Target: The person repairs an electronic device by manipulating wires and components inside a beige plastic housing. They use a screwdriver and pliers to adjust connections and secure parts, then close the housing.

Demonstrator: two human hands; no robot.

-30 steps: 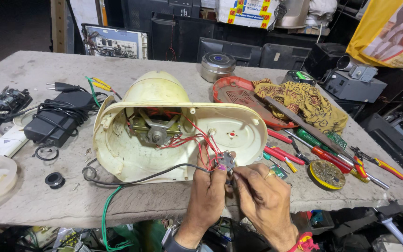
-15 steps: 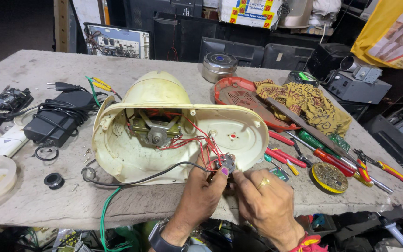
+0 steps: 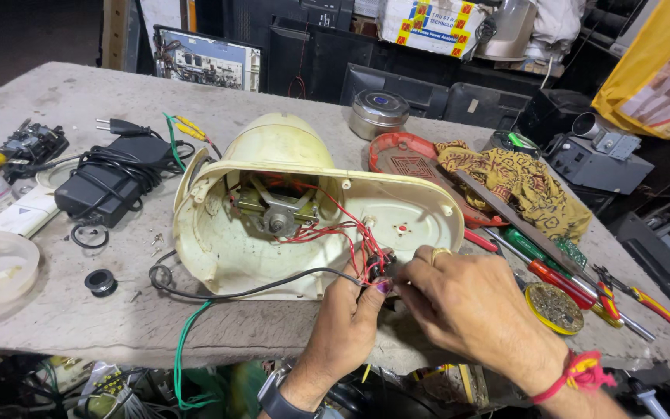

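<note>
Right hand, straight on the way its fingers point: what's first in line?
The right hand points left toward the small switch part with red wires, already at its fingertips. Beyond it, probably the cream appliance housing; depth is unclear.

The housing (image 3: pixel 273 217) lies mid-bench (image 3: pixel 79 310); adapter (image 3: pixel 106 182) to its left, screwdrivers (image 3: pixel 560 279) to its right, tin (image 3: pixel 378 114) behind, hands (image 3: pixel 350 310) at the front edge.

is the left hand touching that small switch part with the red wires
Touching. The head view shows the left hand with thumb and fingertips pinched on the small switch part at the cream housing rim; no gap shows.
</note>
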